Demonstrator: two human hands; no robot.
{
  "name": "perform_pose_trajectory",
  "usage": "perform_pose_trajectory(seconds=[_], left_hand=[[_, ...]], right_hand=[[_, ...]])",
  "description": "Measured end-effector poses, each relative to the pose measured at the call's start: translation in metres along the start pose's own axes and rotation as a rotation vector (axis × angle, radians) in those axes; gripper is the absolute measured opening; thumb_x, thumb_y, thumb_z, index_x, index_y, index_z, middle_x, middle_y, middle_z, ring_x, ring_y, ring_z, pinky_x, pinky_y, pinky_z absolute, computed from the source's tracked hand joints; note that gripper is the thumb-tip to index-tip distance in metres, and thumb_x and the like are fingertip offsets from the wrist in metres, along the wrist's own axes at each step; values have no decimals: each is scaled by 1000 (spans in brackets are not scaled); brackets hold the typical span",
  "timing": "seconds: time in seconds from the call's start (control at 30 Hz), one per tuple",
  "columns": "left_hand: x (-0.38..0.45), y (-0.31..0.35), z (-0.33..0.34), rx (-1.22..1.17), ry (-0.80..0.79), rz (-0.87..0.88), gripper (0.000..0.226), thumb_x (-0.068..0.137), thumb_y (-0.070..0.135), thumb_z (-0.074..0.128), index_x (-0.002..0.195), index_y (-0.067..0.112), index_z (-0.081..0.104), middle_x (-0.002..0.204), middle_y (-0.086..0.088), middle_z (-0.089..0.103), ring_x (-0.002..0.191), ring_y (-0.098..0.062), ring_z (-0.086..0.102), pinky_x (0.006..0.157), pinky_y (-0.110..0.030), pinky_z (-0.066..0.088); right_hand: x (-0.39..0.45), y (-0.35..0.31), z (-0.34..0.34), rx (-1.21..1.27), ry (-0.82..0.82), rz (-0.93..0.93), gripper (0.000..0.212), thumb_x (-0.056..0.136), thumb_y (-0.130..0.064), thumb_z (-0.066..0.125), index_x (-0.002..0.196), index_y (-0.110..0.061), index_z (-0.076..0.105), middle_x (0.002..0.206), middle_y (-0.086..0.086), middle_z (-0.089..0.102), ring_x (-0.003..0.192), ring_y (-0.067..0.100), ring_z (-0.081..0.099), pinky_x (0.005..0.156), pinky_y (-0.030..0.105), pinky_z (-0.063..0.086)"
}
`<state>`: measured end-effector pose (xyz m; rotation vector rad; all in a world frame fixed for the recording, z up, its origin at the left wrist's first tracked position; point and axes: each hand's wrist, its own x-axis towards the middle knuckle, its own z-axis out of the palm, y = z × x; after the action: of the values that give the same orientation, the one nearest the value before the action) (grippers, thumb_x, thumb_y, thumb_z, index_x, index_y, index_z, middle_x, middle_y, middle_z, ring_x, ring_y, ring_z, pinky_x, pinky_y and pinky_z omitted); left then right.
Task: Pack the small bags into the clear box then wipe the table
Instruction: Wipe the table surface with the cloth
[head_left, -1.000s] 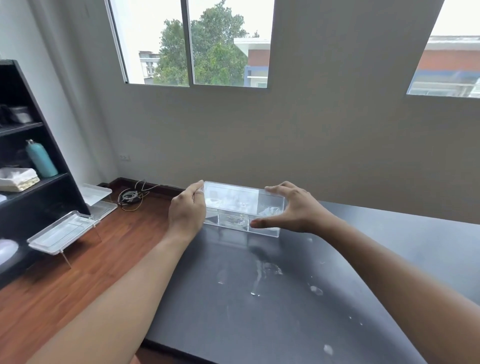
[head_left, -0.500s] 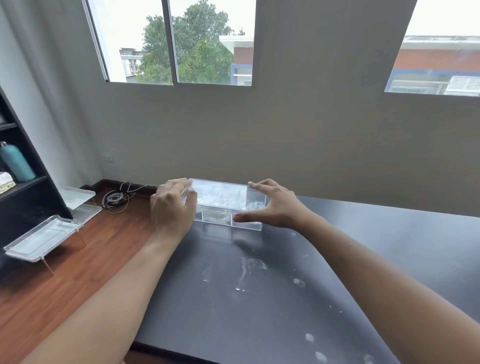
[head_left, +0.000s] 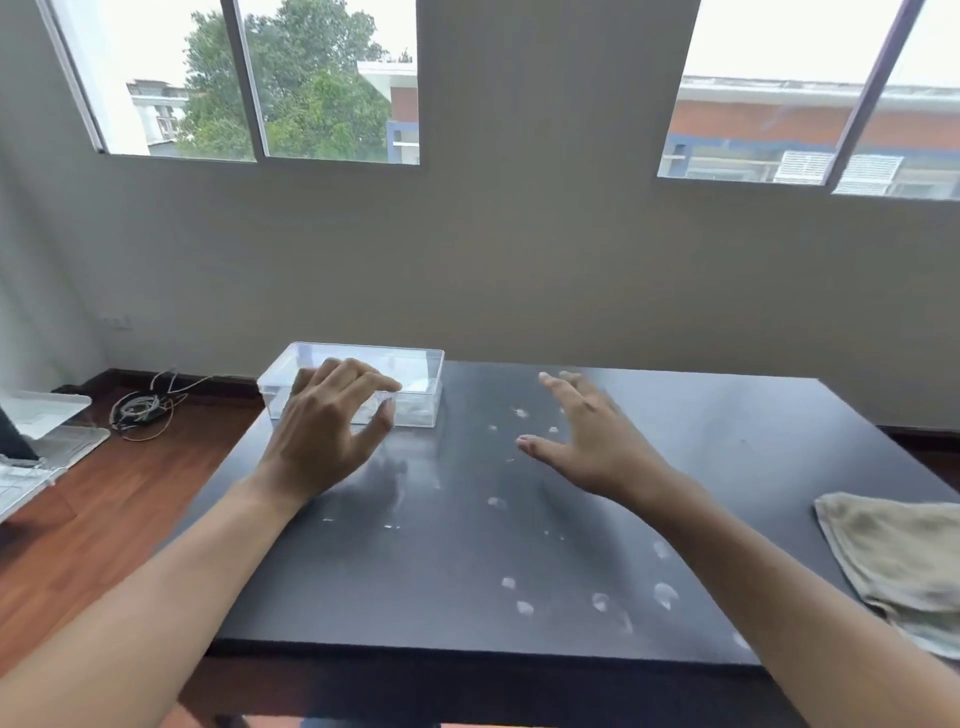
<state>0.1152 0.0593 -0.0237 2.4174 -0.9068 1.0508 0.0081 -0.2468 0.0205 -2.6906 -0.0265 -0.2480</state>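
Note:
The clear box (head_left: 415, 371) with its lid on stands at the far left corner of the black table (head_left: 467, 561). Faint pale shapes of small bags show through its wall. My left hand (head_left: 324, 426) hovers just in front of the box with fingers spread and curled, holding nothing. My right hand (head_left: 587, 434) is open over the middle of the table, well to the right of the box, fingers apart. A beige cloth (head_left: 904, 556) lies crumpled at the table's right edge. White smudges (head_left: 597, 603) dot the tabletop.
A grey wall with windows rises right behind the table. On the wooden floor to the left lie a coil of cables (head_left: 143, 408) and clear plastic trays (head_left: 47, 421). The table's near edge runs across the bottom.
Both hands have let go of the clear box. The left hand pulled back a little; the right hand swung right over the table. The view turned right, bringing the cloth into sight.

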Motion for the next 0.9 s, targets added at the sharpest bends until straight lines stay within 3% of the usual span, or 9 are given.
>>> perform_pose_trajectory(seconds=[0.1,0.2,0.27,0.33,0.43,0.53,0.63,0.77,0.9], left_hand=[[-4,7,-2,-47,-11,20,17,98,35,55,106,29,68,105,13,60,98,-15,58,86,-29,36],[-10,12,-5,-60,-31,13,15,98,34,54,102,29,67,102,13,60,93,-16,59,83,-33,38],[-15,15,-7,-76,-72,-10,13,97,34,53,100,31,66,100,15,60,92,-15,60,84,-32,36],[-19,16,-8,-90,-99,-39,13,96,37,53,98,32,65,99,16,60,92,-13,61,85,-30,34],[-24,17,-10,-84,-105,-81,15,96,40,51,97,34,64,99,16,59,93,-10,61,87,-28,32],[-28,19,-11,-47,-158,-131,15,94,42,50,96,35,63,102,17,60,99,-12,61,89,-30,31],[-33,20,-13,-13,-172,-183,14,94,42,51,95,34,62,104,17,60,103,-14,60,89,-33,32],[-44,24,-23,-6,-184,-252,11,94,40,52,95,37,62,107,21,55,105,-14,59,90,-35,34],[-61,19,-42,34,-186,-313,28,94,44,42,102,35,67,113,12,65,113,-19,61,95,-41,35]], right_hand=[[-48,46,-29,-80,185,145,69,97,-47,63,154,-14,43,152,8,46,143,26,39,116,38,30],[-93,102,-63,-239,279,477,59,99,-52,52,149,-20,50,151,10,48,140,34,41,115,50,28],[-123,143,-78,-335,183,729,53,101,-53,40,146,-27,51,152,12,45,143,37,36,117,56,26],[-151,176,-81,-361,55,823,53,104,-50,27,147,-29,49,154,14,42,147,39,30,120,60,22],[-176,188,-71,-285,78,821,62,103,-58,17,159,-35,31,170,5,20,157,34,13,124,59,7],[-164,160,-64,-373,35,779,64,99,-66,15,157,-46,30,171,-2,18,154,35,19,121,58,13],[-134,111,-40,-408,-23,546,61,97,-71,15,155,-54,25,171,-6,17,149,37,21,117,58,13],[-105,51,4,-310,-133,203,57,94,-76,14,150,-68,5,172,-15,2,153,31,4,118,55,0],[-108,71,2,-250,-169,169,61,93,-78,10,152,-66,0,169,-23,-11,158,18,-12,124,50,-8]])
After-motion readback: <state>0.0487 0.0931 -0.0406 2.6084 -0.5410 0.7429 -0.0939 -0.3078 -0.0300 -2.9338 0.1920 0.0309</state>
